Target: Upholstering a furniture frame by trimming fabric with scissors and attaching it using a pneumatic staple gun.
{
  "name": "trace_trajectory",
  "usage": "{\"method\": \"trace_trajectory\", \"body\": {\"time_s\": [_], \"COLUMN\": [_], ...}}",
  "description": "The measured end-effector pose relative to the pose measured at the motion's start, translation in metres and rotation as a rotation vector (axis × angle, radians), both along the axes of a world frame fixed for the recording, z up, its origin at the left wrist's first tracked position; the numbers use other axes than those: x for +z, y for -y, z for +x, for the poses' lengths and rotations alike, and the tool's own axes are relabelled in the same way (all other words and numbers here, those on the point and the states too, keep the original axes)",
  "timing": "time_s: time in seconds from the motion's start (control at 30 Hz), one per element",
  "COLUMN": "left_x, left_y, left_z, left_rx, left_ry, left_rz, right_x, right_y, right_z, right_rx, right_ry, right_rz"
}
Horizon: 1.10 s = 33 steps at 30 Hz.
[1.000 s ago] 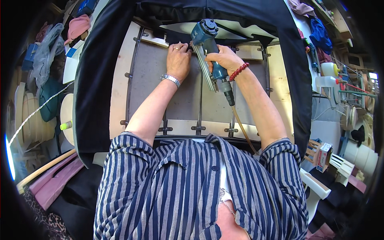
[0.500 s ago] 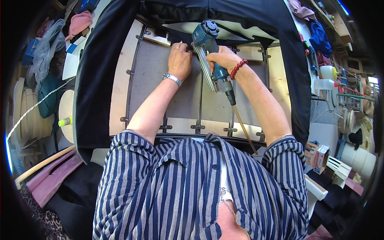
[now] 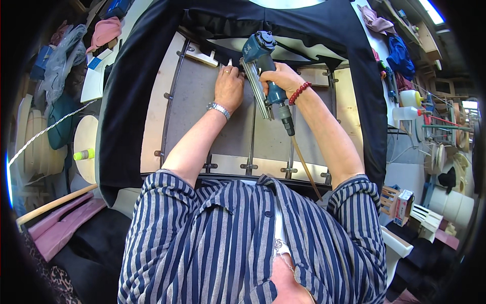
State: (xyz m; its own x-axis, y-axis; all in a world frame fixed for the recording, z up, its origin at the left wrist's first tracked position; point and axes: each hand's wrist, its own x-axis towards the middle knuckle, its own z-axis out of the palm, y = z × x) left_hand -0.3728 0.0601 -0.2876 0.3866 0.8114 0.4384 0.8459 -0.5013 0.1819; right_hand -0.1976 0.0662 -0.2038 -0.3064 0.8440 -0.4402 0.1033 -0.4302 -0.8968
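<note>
My right hand [image 3: 284,80] is wrapped round the grip of a blue pneumatic staple gun [image 3: 259,46]. A silver magazine runs down its near side, and an air hose [image 3: 302,158] trails from the handle toward me. The gun's nose is at the far edge of the frame, beside my left fingers. My left hand [image 3: 229,90] has its fingers closed on the black fabric [image 3: 232,53] there; the fingertips are partly hidden. The fabric wraps round an upholstery frame with a grey panel [image 3: 230,134], pale wooden boards [image 3: 156,121] and dark metal rods [image 3: 251,131].
At the left stand a round pale disc with a yellow-green spool [image 3: 84,154], a wooden pole [image 3: 55,204] and pink fabric [image 3: 68,223]. Along the right are plastic bottles [image 3: 406,112], a blue bag [image 3: 400,57], a small box [image 3: 403,207] and white rolls [image 3: 451,205].
The whole view has shifted slightly. Both hands and the staple gun sit a little lower in the picture, with the same holds and the gun still close to my left fingers.
</note>
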Motion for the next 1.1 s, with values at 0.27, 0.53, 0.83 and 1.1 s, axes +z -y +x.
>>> {"method": "trace_trajectory", "body": {"time_s": [0.27, 0.53, 0.83, 1.1], "left_x": [-0.006, 0.015, 0.031, 0.026], "left_y": [0.002, 0.013, -0.047, -0.082], "left_z": [0.002, -0.003, -0.034, -0.055], "left_rx": [0.019, 0.019, 0.129, 0.042], "left_ry": [0.0, -0.075, -0.045, -0.163], "left_rz": [0.009, 0.043, 0.096, -0.066], "right_x": [-0.004, -0.02, -0.013, -0.006], "right_y": [-0.006, -0.012, -0.004, -0.002], "right_z": [-0.01, -0.013, -0.011, -0.012], "right_rx": [0.075, 0.064, 0.049, 0.033], "right_ry": [0.01, 0.081, 0.028, 0.049], "right_rz": [-0.002, -0.016, -0.044, -0.046]}}
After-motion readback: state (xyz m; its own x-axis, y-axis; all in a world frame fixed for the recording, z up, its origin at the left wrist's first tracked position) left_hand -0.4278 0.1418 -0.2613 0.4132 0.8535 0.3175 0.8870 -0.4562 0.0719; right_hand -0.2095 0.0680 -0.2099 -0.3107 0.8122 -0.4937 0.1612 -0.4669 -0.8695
